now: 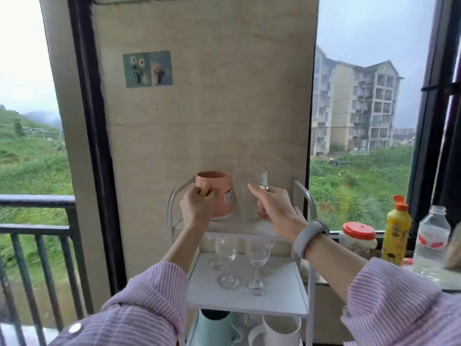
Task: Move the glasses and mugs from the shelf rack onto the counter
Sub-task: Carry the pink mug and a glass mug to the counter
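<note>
- Here, fingers [204, 189] of the left hand [195, 208] hook the pink mug [215, 193] handle; the right hand [273, 206] pinches the glass mug [249, 191] handle, both on the shelf rack [303, 196] top.
- Risk: mugs stand touching, so lifting together may clink them.
- Below, wine glasses [228, 260] wait; bottles [396, 233] crowd the tabletop [449, 280] at right.

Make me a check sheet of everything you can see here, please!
Surface: white three-tier shelf rack; counter edge at right.
Job's things: pink ceramic mug and clear glass mug on the top tier; clear stemmed wine glasses on the middle tier; white mugs below.
Clutter: yellow bottle, red-lidded jar, clear plastic bottle.
Hands: left hand holds the pink mug's handle; right hand holds the glass mug's handle.
Cables: nothing seen.
Surroundings: windows, balcony railing.
</note>
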The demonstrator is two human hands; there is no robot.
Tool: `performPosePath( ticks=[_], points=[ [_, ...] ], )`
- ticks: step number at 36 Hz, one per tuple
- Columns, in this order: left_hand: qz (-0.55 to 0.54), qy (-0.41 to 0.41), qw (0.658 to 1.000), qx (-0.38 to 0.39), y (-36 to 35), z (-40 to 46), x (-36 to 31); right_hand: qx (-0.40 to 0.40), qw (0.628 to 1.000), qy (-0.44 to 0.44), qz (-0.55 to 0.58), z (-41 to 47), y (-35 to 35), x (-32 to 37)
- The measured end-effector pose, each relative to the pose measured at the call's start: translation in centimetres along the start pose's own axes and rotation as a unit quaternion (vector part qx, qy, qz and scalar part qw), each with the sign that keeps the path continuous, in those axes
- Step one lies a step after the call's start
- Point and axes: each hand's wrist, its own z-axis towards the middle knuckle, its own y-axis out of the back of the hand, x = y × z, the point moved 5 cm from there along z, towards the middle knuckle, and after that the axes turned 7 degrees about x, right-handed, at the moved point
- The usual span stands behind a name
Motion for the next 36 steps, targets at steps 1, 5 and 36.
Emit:
performPosePath(
  ticks=[1, 5, 36],
  points=[
    [-0.008, -0.003, 1.0, -0.007, 0.3, -0.3, 0.0, -0.003, 1.0, 0.017, -0.006, -0.4, 0.1, 0.1],
    [-0.032, -0.04, 0.999, -0.014, 1.2, -2.3, -0.4, -0.015, 0.996, 0.08, -0.029, -2.9, 0.7, 0.8],
    [-0.165, -0.005, 0.917, 0.363, -16.6, -52.3, -5.3, -0.305, 0.945, -0.081, -0.083, -54.7, 29.0, -10.4]
  ],
)
